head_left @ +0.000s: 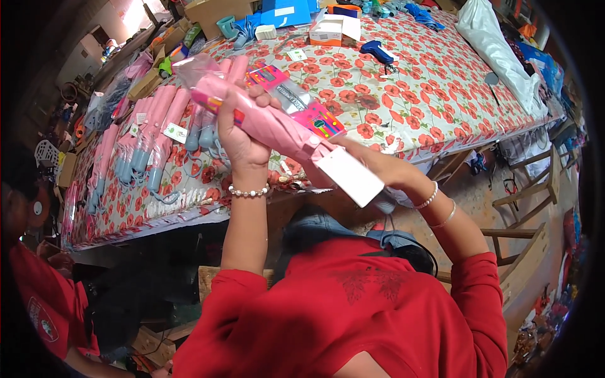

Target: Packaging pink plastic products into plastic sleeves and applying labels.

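A folded pink umbrella [283,131] is held up slantwise above the table's near edge. My left hand [246,129] is closed around its upper part, where clear plastic wrap [195,70] reaches past the end. Lower down, my right hand [372,160] is closed on the handle end, which is mostly hidden behind the fingers and a blank white tag [351,176]. Behind the umbrella lies a bright pink printed package [324,120] with a clear middle. To the left, several wrapped pink umbrellas [169,113] with grey-blue handles lie in a row.
A flowered cloth [416,94] covers the table. On it are a dark blue tagging gun [377,51], an orange-and-white box [328,31], a teal cup [225,26] and a long white bundle [498,57]. Wooden stools [535,189] stand at right; a person in red [44,302] is at left.
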The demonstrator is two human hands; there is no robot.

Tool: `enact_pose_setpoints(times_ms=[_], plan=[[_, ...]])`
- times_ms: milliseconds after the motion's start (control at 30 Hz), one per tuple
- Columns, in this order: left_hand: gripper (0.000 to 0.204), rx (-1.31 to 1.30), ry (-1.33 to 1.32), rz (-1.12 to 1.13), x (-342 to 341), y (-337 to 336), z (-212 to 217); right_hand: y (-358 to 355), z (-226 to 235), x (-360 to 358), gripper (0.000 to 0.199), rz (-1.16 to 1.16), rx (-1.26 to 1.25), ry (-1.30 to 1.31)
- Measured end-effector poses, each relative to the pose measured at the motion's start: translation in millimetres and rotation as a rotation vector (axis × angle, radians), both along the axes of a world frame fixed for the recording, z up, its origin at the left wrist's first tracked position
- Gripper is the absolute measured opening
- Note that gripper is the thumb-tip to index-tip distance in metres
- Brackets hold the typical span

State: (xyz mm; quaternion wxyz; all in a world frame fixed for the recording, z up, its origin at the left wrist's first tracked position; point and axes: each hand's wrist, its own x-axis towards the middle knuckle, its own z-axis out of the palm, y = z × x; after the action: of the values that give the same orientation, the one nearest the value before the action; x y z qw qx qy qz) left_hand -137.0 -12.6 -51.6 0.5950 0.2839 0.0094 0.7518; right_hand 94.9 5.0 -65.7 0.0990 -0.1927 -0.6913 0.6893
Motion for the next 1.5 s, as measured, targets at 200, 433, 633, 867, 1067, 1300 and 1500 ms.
enact_pose_setpoints(times_ms=[200,433,633,867,1067,1300,1500], plan=[[0.023,-0.151,0.034,0.030,11.7,10.4,-18.2,-7.2,24.8,-30.7,0.041,-0.387,1.271,0.345],[0.019,-0.263,-0.032,0.094,33.9,-3.4,-17.7,-4.5,42.7,-30.7,0.062,-0.510,1.064,-0.308],[0.032,-0.363,0.181,0.212,52.8,-22.2,-8.0,-1.1,37.6,-40.0,0.075,-0.181,1.143,-0.758],[0.022,-0.309,0.328,0.269,40.9,-16.2,-27.2,-2.1,40.7,-41.9,0.070,-0.179,1.185,-0.625],[0.024,-0.275,0.137,0.159,21.0,-4.3,-43.2,0.5,20.1,-47.1,0.050,-0.436,1.081,0.038],[0.025,-0.349,0.096,0.263,32.5,-11.2,-34.2,-27.8,17.9,-56.1,0.042,-0.394,0.707,0.003],[0.031,-0.281,0.124,0.288,30.3,-8.5,-12.8,-29.4,11.5,-50.3,0.039,-0.396,0.628,-0.016]])
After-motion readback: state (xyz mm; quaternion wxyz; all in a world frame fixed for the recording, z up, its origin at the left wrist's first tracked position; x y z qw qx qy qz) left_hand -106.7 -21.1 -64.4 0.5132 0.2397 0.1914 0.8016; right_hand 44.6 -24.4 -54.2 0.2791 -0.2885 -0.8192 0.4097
